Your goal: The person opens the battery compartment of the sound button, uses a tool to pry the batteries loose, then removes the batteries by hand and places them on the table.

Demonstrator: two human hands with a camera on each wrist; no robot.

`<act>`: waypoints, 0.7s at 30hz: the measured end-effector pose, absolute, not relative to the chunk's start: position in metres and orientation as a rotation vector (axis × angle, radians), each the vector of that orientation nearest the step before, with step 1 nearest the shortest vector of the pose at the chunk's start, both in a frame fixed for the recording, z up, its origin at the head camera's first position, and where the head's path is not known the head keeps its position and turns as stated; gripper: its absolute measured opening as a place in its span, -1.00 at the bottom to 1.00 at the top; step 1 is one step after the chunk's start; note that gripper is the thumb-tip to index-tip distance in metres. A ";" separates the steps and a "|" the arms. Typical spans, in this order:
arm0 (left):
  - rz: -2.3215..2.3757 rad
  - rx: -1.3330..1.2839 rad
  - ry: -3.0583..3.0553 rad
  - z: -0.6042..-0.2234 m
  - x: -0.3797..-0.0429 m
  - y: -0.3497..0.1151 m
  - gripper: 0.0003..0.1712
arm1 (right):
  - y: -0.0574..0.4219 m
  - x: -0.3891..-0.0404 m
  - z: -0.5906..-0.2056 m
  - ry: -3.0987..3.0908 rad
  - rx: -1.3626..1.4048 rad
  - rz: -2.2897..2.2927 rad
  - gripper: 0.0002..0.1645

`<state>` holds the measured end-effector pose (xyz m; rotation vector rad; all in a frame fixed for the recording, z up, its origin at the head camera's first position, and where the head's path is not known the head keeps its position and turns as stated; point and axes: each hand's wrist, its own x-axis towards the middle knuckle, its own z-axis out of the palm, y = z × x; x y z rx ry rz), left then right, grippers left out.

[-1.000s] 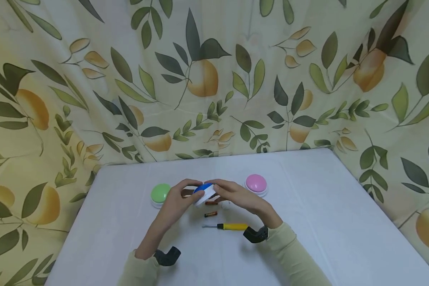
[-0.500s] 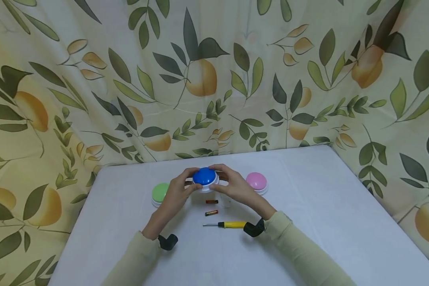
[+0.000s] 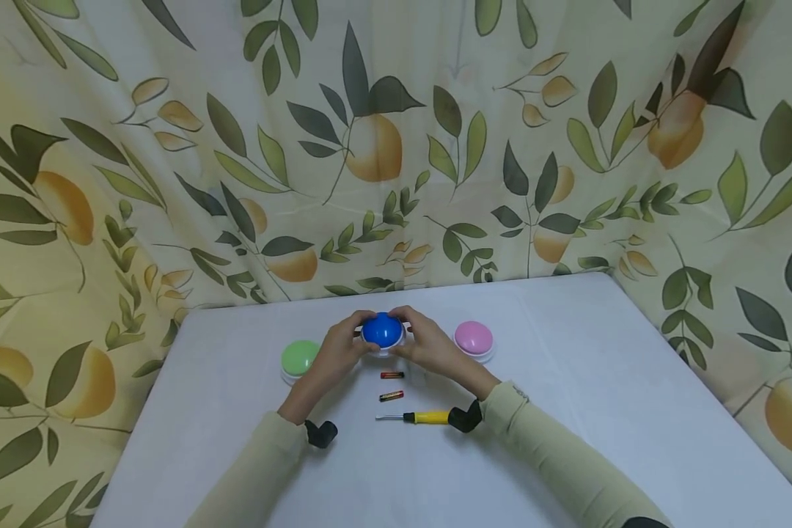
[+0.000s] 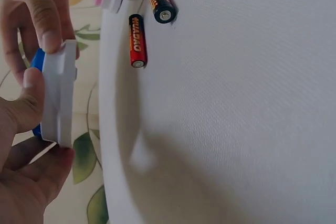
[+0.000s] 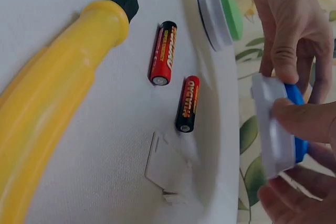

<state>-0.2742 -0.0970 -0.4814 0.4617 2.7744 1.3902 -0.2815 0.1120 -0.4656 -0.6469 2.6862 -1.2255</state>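
Note:
Both hands hold a round push button with a blue dome [image 3: 382, 331] and a white base [image 4: 59, 95], raised above the white table. My left hand [image 3: 333, 356] grips its left side, thumb near the front and fingers round the rim. My right hand [image 3: 435, 350] grips the right side in the same way. In the head view the blue dome faces up and towards me; the underside is hidden there. Below it on the table lie two red-and-black batteries, the farther battery [image 3: 392, 375] and the nearer battery [image 3: 391, 396].
A screwdriver [image 3: 429, 417] with a yellow handle lies nearer to me. A small white battery cover [image 5: 168, 163] rests beside the batteries. The green button [image 3: 300, 358] stands at left, the pink button [image 3: 473, 338] at right. A patterned curtain [image 3: 396, 147] hangs behind the table.
The blue button was tilted on its side between the hands; it has been turned so the dome shows, and lifted slightly away from me. Both hands keep hold of it.

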 end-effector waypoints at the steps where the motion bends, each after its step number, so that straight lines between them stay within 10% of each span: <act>1: 1.380 0.454 2.764 -0.482 -0.275 -0.095 -0.33 | 0.112 -0.281 -0.467 2.689 -0.630 -1.213 -0.20; 21: 1.275 0.428 2.671 -0.494 -0.275 -0.088 -0.39 | 0.116 -0.280 -0.483 2.657 -0.550 -1.123 -0.22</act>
